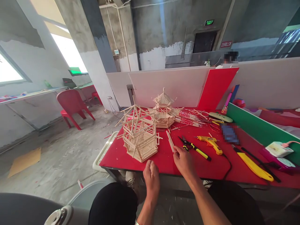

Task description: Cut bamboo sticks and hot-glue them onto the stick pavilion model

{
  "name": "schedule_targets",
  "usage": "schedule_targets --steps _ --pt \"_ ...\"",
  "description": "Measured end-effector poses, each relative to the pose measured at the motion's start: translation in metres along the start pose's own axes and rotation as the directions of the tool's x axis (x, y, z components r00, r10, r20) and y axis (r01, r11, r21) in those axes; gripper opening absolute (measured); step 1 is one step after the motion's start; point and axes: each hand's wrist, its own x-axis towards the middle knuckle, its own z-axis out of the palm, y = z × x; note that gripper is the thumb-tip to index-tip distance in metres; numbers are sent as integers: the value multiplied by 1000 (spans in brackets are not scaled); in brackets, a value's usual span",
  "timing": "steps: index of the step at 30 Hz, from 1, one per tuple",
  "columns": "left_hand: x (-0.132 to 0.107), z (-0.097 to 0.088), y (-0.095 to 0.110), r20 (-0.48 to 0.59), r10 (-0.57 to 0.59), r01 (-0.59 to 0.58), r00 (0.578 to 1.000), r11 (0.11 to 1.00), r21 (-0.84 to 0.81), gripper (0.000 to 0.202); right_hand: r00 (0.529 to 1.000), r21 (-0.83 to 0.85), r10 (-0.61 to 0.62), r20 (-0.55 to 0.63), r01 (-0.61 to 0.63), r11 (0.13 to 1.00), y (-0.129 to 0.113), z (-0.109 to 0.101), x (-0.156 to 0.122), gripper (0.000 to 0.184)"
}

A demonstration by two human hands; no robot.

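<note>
My left hand (151, 177) rests curled into a loose fist at the front edge of the red table (117, 156), just in front of a stick-built pavilion model (140, 134). Nothing shows in its fingers. My right hand (184, 160) lies on the table with its fingertips pinched on the near end of a few thin wooden sticks (170, 141). A second, finished stick pavilion (163, 109) stands further back. Black-and-yellow pliers (194, 148) lie right of my right hand.
A yellow glue gun (211, 143) and a yellow utility knife (254, 165) lie at the right. More sticks (189, 118) are heaped at the back. White and red boards (215, 87) stand behind, a green divider (260, 128) at right. A red chair (71, 106) stands left.
</note>
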Motion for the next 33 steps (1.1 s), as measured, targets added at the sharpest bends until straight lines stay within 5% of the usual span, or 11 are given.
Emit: schedule_targets --steps 11,21,33 --pt "7 14 12 135 -166 168 977 986 -3 39 998 -457 21 53 6 889 -1 -2 -6 30" --pt "10 17 6 117 -177 178 977 984 3 41 979 -489 107 171 -10 872 -7 -4 -5 27" --pt "11 18 2 148 -111 107 983 994 29 51 972 -491 192 137 -102 865 -8 1 3 29"
